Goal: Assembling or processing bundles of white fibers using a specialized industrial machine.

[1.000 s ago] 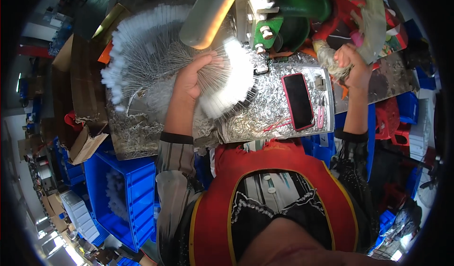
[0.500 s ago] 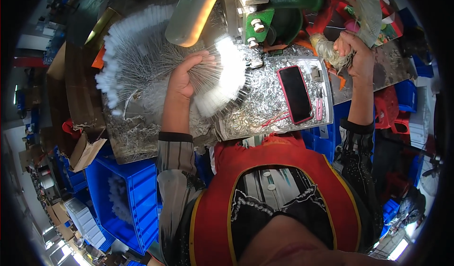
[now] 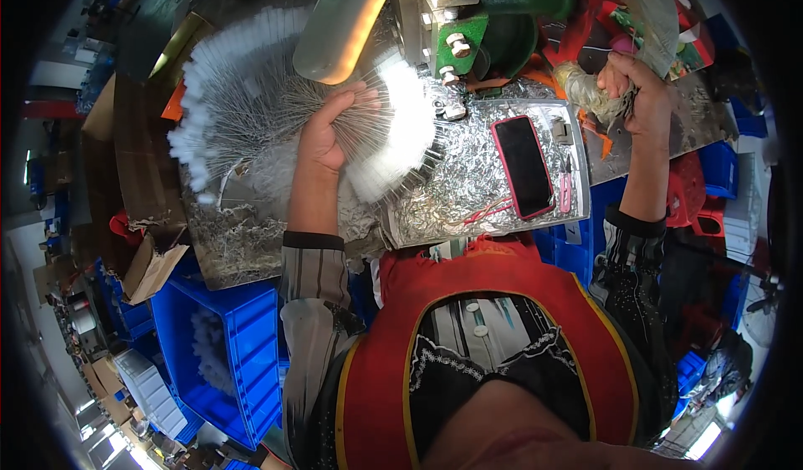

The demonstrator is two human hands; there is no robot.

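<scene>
Thin wire-stemmed brushes with white fluffy tips lie in a large fanned pile [image 3: 242,94] at the left of the bench. My left hand [image 3: 323,140] is closed round the stems of a bundle of these wire brushes [image 3: 410,127], thumb on top; their white tips fan out to the right under bright light. Some fingers are hidden beneath the stems. At the right, my right hand [image 3: 648,98] grips a handle [image 3: 579,85] wrapped in worn, dirty plastic or tape. A green machine [image 3: 460,48] with bolts stands between my hands, at the far side.
A lit lamp [image 3: 347,22] hangs over the pile. On the foil-covered board [image 3: 427,211] lie a phone in a pink case [image 3: 524,169] and a small pink-handled tool [image 3: 566,190]. A blue bin [image 3: 242,344] holding white tips stands below left, by a torn cardboard flap [image 3: 155,268].
My right hand has shifted slightly right and nearer, along with the wrapped handle. My left hand and the brushes stay almost in place.
</scene>
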